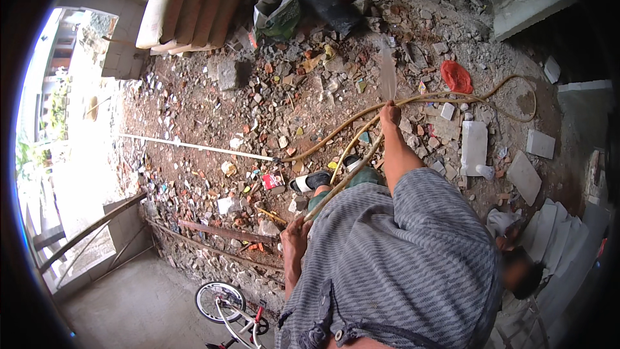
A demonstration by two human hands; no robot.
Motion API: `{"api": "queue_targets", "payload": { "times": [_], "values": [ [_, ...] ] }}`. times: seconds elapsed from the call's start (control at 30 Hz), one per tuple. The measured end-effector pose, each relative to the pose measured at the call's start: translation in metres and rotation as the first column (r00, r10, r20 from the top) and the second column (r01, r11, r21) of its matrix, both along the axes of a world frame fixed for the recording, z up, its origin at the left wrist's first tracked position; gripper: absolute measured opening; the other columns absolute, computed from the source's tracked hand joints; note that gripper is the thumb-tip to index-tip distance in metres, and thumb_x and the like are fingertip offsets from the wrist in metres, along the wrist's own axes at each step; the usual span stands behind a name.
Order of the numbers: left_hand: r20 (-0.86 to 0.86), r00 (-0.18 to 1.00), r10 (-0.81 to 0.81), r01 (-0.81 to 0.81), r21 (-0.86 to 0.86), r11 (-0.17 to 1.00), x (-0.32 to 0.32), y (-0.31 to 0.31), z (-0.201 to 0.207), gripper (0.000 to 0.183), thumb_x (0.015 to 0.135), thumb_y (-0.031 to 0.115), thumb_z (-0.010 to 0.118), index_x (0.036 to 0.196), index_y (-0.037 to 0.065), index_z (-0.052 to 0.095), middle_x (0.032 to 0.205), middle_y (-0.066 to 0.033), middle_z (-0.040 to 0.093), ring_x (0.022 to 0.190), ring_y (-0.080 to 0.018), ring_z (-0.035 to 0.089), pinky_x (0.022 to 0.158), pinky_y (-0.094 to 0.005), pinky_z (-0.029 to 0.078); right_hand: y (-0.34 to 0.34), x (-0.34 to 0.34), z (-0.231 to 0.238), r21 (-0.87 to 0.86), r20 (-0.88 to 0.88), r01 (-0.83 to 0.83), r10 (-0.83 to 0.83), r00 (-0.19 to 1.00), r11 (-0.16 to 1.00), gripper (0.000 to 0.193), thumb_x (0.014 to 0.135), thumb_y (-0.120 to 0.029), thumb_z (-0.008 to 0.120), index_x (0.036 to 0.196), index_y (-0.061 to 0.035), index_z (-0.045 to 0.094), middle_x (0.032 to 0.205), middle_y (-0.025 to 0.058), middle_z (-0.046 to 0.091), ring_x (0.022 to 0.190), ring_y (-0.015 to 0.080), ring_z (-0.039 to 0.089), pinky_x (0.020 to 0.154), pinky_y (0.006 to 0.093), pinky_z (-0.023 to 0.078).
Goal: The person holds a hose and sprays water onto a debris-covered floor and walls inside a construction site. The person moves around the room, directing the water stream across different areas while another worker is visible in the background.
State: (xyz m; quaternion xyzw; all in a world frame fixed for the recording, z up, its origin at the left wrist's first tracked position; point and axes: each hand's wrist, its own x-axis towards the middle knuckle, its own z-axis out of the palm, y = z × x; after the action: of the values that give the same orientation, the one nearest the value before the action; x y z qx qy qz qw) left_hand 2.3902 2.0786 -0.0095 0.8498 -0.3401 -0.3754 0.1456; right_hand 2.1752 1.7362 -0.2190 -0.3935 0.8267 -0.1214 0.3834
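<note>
A yellowish flexible hose (349, 186) runs between my two hands across my front. My right hand (390, 115), stretched out ahead, is closed around it near its outlet, and a stream of water (387, 76) sprays away from there over the rubble. Lower and to the left, my left hand (295, 239) is wrapped round another stretch of the hose beside my hip. More of the hose lies in loops on the ground, reaching to the right. The hose's tip is mostly hidden by my right fingers.
Broken stone and litter (258, 110) cover the ground. A white pole (200, 147) lies at left. Rolled padding (194, 6), a green-white sack (276, 13) and a red plastic bag (456, 76) lie farther off. White blocks (475, 145) are at right, a bicycle (232, 313) at lower left.
</note>
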Motion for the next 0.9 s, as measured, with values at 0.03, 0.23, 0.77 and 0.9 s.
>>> {"api": "queue_targets", "payload": {
  "times": [0.03, 0.23, 0.77, 0.9],
  "values": [
    [-0.010, 0.999, -0.030, 0.030, -0.015, 0.999, 0.002, -0.005, -0.001, 0.035, 0.081, 0.026, 0.061, 0.105, 0.001, 0.060, 0.089, -0.0178, 0.063, 0.081, -0.0244, 0.062, 0.071, -0.0319, 0.047, -0.003, -0.004, -0.004, -0.030, -0.013, 0.004, -0.004, 1.000, 1.000, 0.039, 0.090, -0.024, 0.028, 0.098, 0.0019, 0.055, 0.089, 0.0269, 0.060, 0.080, 0.0403, 0.060, 0.064, 0.0450, 0.052],
    [0.035, 0.998, -0.061, 0.064, -0.083, 0.994, 0.004, -0.011, 0.002, 0.031, 0.077, 0.023, 0.066, 0.099, 0.001, 0.063, 0.087, -0.0172, 0.064, 0.074, -0.0261, 0.064, 0.068, -0.0319, 0.049, -0.002, -0.013, -0.030, 0.170, 0.150, 0.178, -0.204, 0.967, 0.969, 0.037, 0.091, -0.031, 0.033, 0.099, -0.0028, 0.057, 0.081, 0.0216, 0.061, 0.066, 0.0304, 0.061, 0.055, 0.0389, 0.049],
    [-0.012, 0.993, 0.119, -0.120, -0.035, 0.992, -0.011, 0.041, 0.009, 0.029, 0.078, 0.021, 0.065, 0.100, 0.002, 0.062, 0.081, -0.0155, 0.062, 0.072, -0.0249, 0.062, 0.065, -0.0327, 0.047, 0.019, 0.048, -0.016, 0.322, 0.216, -0.356, 0.298, 0.930, 0.877, 0.040, 0.092, -0.028, 0.028, 0.101, 0.0019, 0.054, 0.083, 0.0179, 0.055, 0.065, 0.0256, 0.056, 0.053, 0.0380, 0.048],
    [-0.003, 0.996, 0.093, -0.093, -0.066, 0.993, -0.013, 0.019, 0.003, 0.028, 0.078, 0.022, 0.065, 0.099, 0.003, 0.063, 0.082, -0.0157, 0.063, 0.072, -0.0259, 0.062, 0.066, -0.0330, 0.047, 0.001, 0.014, 0.001, 0.157, 0.121, -0.073, 0.055, 0.991, 0.985, 0.041, 0.093, -0.024, 0.023, 0.112, 0.0006, 0.051, 0.100, 0.0252, 0.057, 0.082, 0.0373, 0.059, 0.063, 0.0430, 0.052]
  ]
}}
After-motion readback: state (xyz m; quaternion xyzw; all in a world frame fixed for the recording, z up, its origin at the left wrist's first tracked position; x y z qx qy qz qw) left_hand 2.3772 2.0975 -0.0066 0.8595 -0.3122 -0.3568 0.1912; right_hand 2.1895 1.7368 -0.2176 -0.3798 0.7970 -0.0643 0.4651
